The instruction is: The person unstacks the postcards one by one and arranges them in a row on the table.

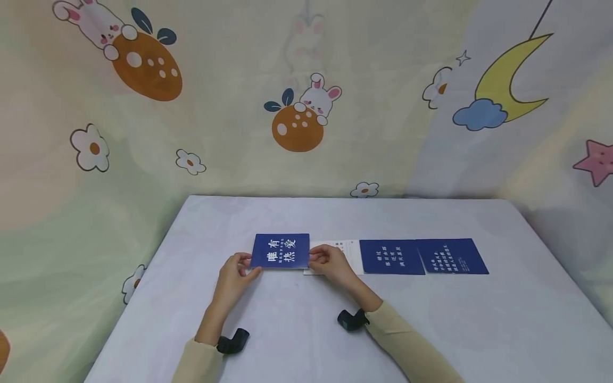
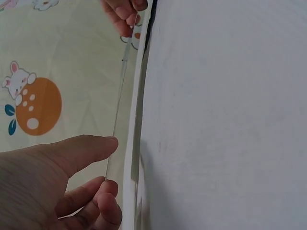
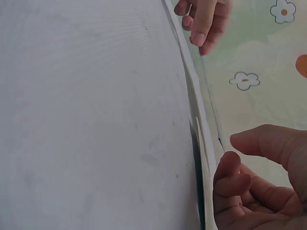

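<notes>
A dark blue card [image 1: 280, 250] with large white characters, turned sideways, is held raised above the table between both hands. My left hand [image 1: 233, 282] pinches its left edge between thumb and fingers. The right hand [image 1: 335, 268] pinches the opposite edge, in front of a white card [image 1: 353, 256] that it partly hides. Both wrist views show the held card edge-on, as a thin line [image 2: 118, 98] running from one hand to the other. To the right lie two more blue cards, a middle one [image 1: 390, 257] and an outer one [image 1: 452, 256], side by side in a row.
A white cloth covers the table [image 1: 306, 330]. Behind it hangs a backdrop [image 1: 225, 117] printed with rabbits, flowers and a moon. Each wrist wears a small black device, one on the left [image 1: 233, 341] and one on the right [image 1: 353, 320].
</notes>
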`<state>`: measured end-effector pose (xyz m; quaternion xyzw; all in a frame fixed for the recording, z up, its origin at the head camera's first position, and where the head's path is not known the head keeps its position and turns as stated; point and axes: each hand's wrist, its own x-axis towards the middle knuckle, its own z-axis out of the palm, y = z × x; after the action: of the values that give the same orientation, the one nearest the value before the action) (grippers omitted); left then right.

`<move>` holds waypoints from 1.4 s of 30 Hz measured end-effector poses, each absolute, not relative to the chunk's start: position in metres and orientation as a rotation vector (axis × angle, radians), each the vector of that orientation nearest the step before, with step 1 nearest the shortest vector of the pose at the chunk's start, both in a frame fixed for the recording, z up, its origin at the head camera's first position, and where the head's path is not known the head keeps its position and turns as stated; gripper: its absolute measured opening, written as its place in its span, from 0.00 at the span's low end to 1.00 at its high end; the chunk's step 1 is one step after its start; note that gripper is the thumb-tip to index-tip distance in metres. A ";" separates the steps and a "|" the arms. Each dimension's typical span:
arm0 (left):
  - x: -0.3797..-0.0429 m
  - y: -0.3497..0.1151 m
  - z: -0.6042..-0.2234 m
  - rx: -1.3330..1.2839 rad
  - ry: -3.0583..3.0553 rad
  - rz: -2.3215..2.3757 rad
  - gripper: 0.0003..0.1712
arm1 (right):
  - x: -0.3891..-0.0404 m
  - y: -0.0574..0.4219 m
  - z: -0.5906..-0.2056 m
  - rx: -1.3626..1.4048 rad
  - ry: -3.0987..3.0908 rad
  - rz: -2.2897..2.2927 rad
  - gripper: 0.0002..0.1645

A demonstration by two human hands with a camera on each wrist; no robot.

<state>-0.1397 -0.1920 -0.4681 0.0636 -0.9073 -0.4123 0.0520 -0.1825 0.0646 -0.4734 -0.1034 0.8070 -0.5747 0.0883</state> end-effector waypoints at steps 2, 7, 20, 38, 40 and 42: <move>-0.139 -0.194 -0.467 0.202 -2.766 -1.233 0.25 | -0.182 0.063 -0.474 -0.324 2.400 -1.705 0.15; -0.139 -0.199 -0.466 0.192 -2.784 -1.205 0.25 | -0.183 0.057 -0.473 -0.333 2.408 -1.670 0.14; -0.134 -0.205 -0.467 0.189 -2.880 -1.123 0.22 | -0.179 0.052 -0.471 -0.309 2.438 -1.505 0.16; -0.132 -0.205 -0.467 0.243 -2.908 -1.149 0.22 | -0.175 0.053 -0.472 -0.346 2.461 -1.447 0.18; -0.133 -0.206 -0.466 0.243 -2.902 -1.156 0.22 | -0.176 0.053 -0.471 -0.349 2.466 -1.463 0.17; -0.134 -0.206 -0.465 0.248 -2.894 -1.167 0.22 | -0.177 0.054 -0.471 -0.353 2.471 -1.486 0.17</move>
<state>-0.1341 -0.2063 -0.4655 0.0791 -0.9245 -0.3728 0.0058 -0.1768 0.0538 -0.4708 -0.1206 0.8447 -0.5079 0.1181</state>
